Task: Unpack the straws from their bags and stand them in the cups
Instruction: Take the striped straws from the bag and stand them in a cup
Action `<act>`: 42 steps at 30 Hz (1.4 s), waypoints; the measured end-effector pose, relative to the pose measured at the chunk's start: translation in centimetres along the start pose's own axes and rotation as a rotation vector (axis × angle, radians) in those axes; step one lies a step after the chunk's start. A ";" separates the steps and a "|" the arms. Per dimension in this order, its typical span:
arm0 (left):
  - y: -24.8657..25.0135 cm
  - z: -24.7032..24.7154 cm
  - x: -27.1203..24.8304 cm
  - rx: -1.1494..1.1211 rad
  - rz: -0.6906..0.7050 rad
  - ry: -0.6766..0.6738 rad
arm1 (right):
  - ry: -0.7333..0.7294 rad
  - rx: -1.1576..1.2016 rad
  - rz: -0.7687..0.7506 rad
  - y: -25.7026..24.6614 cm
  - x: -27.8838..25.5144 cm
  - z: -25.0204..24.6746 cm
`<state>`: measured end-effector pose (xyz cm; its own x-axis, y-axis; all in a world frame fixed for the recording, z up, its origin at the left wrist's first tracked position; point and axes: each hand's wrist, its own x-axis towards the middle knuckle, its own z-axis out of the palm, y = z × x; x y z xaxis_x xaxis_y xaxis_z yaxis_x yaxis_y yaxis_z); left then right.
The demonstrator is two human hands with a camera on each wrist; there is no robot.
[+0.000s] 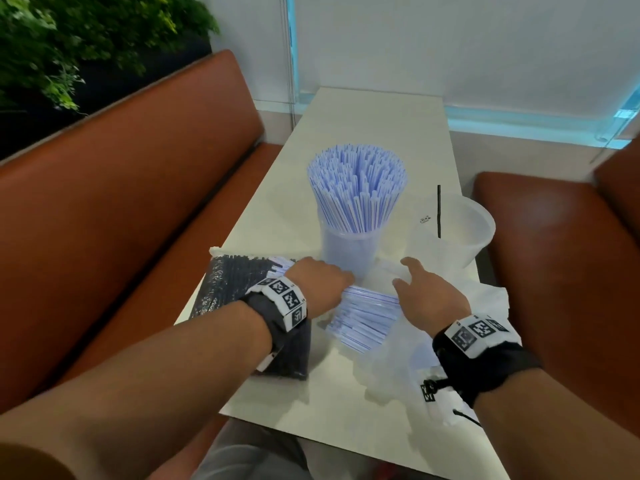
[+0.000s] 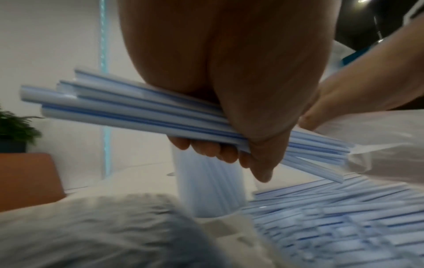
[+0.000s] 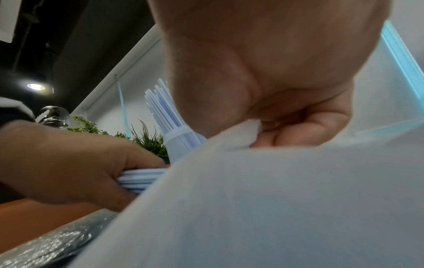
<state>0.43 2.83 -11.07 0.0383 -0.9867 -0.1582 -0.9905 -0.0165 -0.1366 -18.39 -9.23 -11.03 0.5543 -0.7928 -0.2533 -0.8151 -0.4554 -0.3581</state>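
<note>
My left hand (image 1: 329,282) grips a bundle of blue-and-white straws (image 2: 137,112), whose ends stick out past the hand to the left (image 1: 281,266). The bundle's other ends are still inside a clear plastic bag (image 2: 378,141). My right hand (image 1: 412,282) pinches that bag's edge (image 3: 250,134); more loose straws (image 1: 367,323) lie in it on the table. Just beyond both hands stands a clear cup (image 1: 349,251) packed with upright blue-and-white straws (image 1: 356,188). A second clear cup (image 1: 460,230) to the right holds one black straw (image 1: 438,209).
A sealed bag of black straws (image 1: 235,292) lies under my left wrist at the white table's (image 1: 374,112) left edge. Crumpled clear plastic (image 1: 485,306) spreads at the right. Orange bench seats (image 1: 138,168) flank the table, with plants (image 1: 69,39) behind.
</note>
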 end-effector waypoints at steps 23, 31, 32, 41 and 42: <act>1.0 -1.4 -1.3 -0.294 -0.101 0.365 | 0.063 1.108 -0.115 -4.8 -1.7 -1.6; 0.8 -7.3 -1.5 -1.086 -0.211 0.599 | 0.021 1.552 0.151 -3.4 -0.9 -1.8; 0.8 -8.7 -1.7 -1.321 -0.213 0.712 | -0.005 1.567 0.174 -3.4 -1.0 -1.6; 1.9 -11.0 0.1 -2.203 -0.104 1.026 | -0.220 1.886 0.182 -6.0 -2.1 -0.5; 2.0 -10.6 0.2 -2.208 -0.102 1.018 | -0.196 1.889 0.190 -6.0 -2.1 -0.5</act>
<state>-2.94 0.92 -0.98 0.6878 -0.7016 0.1865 0.3408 0.5389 0.7704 -14.76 -5.08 -7.93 0.6117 -0.6599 -0.4364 0.2866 0.6990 -0.6552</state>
